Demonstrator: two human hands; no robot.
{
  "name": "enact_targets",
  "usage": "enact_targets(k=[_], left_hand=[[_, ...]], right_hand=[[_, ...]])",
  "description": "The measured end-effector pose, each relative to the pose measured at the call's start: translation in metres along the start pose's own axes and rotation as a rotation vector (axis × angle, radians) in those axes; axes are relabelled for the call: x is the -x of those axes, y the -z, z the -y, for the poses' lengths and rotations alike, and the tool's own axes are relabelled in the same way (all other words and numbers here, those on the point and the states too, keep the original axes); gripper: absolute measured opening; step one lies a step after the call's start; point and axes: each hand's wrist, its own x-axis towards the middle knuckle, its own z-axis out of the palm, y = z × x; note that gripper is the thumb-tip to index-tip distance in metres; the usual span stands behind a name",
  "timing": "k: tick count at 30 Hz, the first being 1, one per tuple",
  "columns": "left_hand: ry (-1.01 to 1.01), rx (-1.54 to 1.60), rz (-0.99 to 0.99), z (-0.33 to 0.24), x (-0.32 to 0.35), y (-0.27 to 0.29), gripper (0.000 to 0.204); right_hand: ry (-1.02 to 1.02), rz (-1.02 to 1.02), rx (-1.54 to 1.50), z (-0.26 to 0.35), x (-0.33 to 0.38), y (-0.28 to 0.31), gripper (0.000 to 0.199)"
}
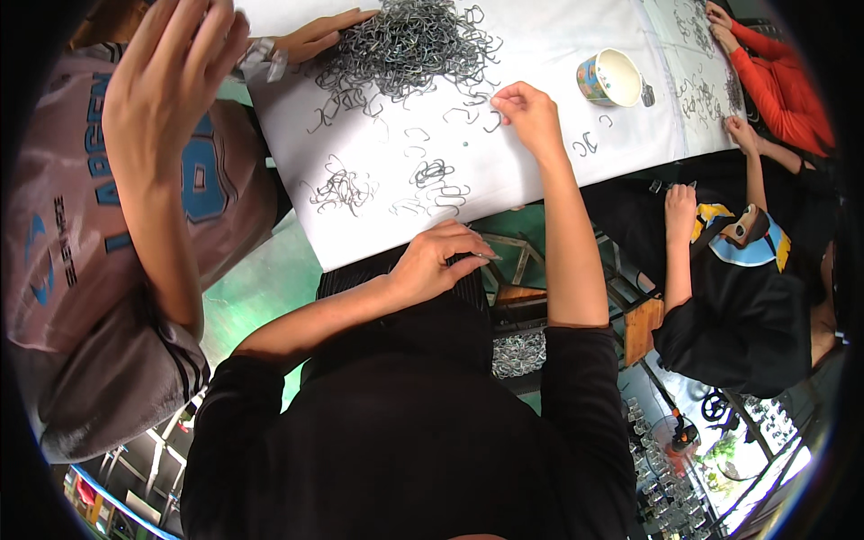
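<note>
Facing a white counter [549,45] bearing a large heap of bent metal hooks [405,49], pinching between the fingers of the right hand [529,117], beside the heap and left of a paper cup [612,79], one hook [492,113], and between those of the left hand [434,261], by the near edge, a thin silvery piece [487,258].

The person wears a plain black fabric top [405,432]; its black left sleeve [236,400] and black right sleeve [578,369] reach about the elbow; the left hand [434,261] and right hand [529,117] are bare; dark, finely ribbed fabric [349,284] covers the lap.
</note>
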Motion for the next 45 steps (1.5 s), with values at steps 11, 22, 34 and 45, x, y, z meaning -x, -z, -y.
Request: enact_targets(k=[11,22,34,45], left_hand=[[-0.031,0.016,-0.010,0.000,0.001,-0.003,0.015],[-0.023,-0.002,-0.012,-0.004,0.002,-0.004,0.016],[-0.041,0.003,0.009,-0.002,0.009,-0.009,0.018],[-0.134,-0.002,-0.074,0.001,0.008,-0.013,0.015]], right_hand=[[0.143,-0.273,0.335,-0.008,0.000,-0.012,0.011],[0.410,-0.131,0.710,-0.003,0.003,-0.008,0.006],[0.670,-0.066,0.657,0.010,0.006,-0.069,0.029],[0.521,-0.060,0.588,0.022,-0.015,-0.039,0.029]])
